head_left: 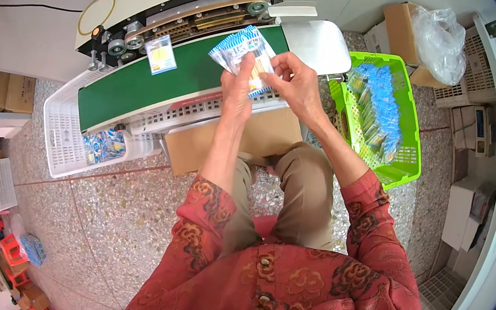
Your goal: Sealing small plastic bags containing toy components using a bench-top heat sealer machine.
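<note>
My left hand [239,89] grips a fanned stack of small clear packets [236,50] with blue-striped edges, its thumb lying over the front one. From the right, my right hand [300,89] pinches the near edge of the stack between thumb and fingers. Pale slim contents show through the front packet; their kind is too small to make out. Both hands are above the green conveyor belt [117,98] of a band sealing machine [149,3]. Farther left, a single packet [161,55] with a yellowish content lies on the belt by the sealing rollers.
A bright green basket [414,152] at the right holds many blue-edged packets. Below the belt's left end, a white crate [57,131] contains more packets. A cardboard box [187,152] stands before my knees. A white plate [321,43] adjoins the belt's right end.
</note>
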The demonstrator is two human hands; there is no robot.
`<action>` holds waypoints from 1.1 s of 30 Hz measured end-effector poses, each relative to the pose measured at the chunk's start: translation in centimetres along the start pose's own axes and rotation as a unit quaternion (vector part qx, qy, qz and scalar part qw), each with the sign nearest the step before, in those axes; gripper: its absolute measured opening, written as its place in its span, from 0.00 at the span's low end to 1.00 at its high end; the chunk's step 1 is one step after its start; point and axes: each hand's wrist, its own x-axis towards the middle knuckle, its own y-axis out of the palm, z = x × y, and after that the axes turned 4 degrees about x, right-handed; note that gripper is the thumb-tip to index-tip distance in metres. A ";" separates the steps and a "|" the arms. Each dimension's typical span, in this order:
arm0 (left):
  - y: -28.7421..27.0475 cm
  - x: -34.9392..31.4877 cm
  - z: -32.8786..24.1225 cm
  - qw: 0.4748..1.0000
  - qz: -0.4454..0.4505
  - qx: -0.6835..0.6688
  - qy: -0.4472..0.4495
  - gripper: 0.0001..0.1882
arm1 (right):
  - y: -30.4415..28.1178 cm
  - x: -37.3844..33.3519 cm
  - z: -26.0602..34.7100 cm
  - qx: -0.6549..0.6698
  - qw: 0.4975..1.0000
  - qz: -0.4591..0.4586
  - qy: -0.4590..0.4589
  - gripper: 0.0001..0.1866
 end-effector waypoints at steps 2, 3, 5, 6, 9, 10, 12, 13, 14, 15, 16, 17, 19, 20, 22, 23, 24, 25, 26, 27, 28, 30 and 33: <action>0.0 0.1 0.0 1.000 0.017 -0.026 -0.004 0.20 | -0.2 0.5 -0.4 0.059 0.998 0.003 0.021 0.09; 0.0 0.1 0.0 0.998 0.034 -0.051 -0.007 0.20 | -0.4 0.8 -0.5 0.111 0.993 -0.009 0.025 0.08; -0.1 0.0 -0.2 0.997 0.047 -0.061 -0.019 0.19 | -0.6 0.9 -0.4 0.164 0.986 -0.019 0.030 0.07; -0.1 0.0 -0.3 0.995 0.062 -0.071 -0.030 0.19 | -0.9 1.0 -0.2 0.182 0.982 -0.022 0.053 0.06; -1.0 0.4 -0.2 0.996 0.077 -0.050 -0.016 0.19 | -0.8 1.2 -0.1 0.185 0.980 -0.041 0.056 0.07; -0.8 0.3 -0.1 0.996 0.077 -0.051 -0.017 0.19 | -0.8 1.2 -0.2 0.168 0.983 -0.061 0.038 0.09; -0.5 0.2 -0.1 0.998 0.061 -0.030 -0.003 0.20 | -0.9 1.0 0.0 0.108 0.991 -0.072 0.002 0.10; -0.7 0.2 -0.1 0.998 0.059 -0.030 -0.002 0.20 | -0.8 0.8 0.2 0.051 0.995 -0.082 -0.035 0.11; -0.8 0.2 -0.2 0.998 0.060 -0.027 -0.001 0.20 | -0.7 0.8 0.5 0.052 0.995 -0.081 -0.035 0.11; -1.0 0.1 -0.3 0.998 0.060 -0.024 -0.001 0.20 | -0.6 0.9 0.8 0.007 0.996 -0.076 -0.051 0.12; -0.9 0.1 -0.3 0.998 0.061 -0.024 -0.001 0.20 | -0.6 0.9 1.0 -0.038 0.994 -0.073 -0.068 0.14; -0.8 0.1 -0.4 0.998 0.056 -0.016 0.001 0.20 | -0.7 0.9 1.0 -0.039 0.994 -0.073 -0.068 0.14; -0.7 -0.1 -0.4 0.999 0.052 -0.008 0.002 0.20 | -0.9 0.9 0.9 -0.052 0.993 -0.071 -0.076 0.14; -0.5 -0.2 -0.4 0.998 0.058 -0.003 0.011 0.20 | -0.9 1.0 0.9 -0.053 0.993 -0.071 -0.076 0.14; -0.4 -0.2 -0.5 0.998 0.064 0.003 0.020 0.20 | -0.9 1.0 0.7 -0.008 0.999 -0.046 -0.013 0.12; -0.5 -0.2 -0.6 0.998 0.067 -0.007 0.017 0.20 | -0.9 1.0 0.6 -0.008 0.999 -0.046 -0.013 0.12; -0.5 -0.2 -0.6 0.997 0.069 -0.018 0.015 0.19 | -0.8 1.0 0.4 0.023 0.998 -0.062 -0.007 0.11; -0.4 -0.2 -0.7 0.997 0.069 -0.018 0.014 0.19 | -0.8 1.0 0.2 0.053 0.996 -0.078 -0.002 0.09; -0.3 -0.2 -0.7 0.998 0.061 -0.033 0.003 0.19 | -0.8 1.2 0.1 0.054 0.996 -0.077 -0.001 0.09; -0.1 -0.2 -0.7 0.997 0.054 -0.049 -0.009 0.20 | -1.0 1.4 -0.2 0.156 0.985 -0.074 0.008 0.08; -0.2 -0.2 -0.7 0.997 0.053 -0.048 -0.009 0.20 | -1.1 1.6 -0.3 0.258 0.963 -0.071 0.017 0.07; -0.2 -0.1 -0.6 0.997 0.058 -0.056 -0.002 0.20 | -1.5 1.7 -0.5 0.288 0.954 -0.069 0.046 0.06; -0.2 -0.1 -0.6 0.998 0.047 -0.036 -0.001 0.21 | -1.7 1.5 -0.7 0.343 0.931 -0.068 0.105 0.06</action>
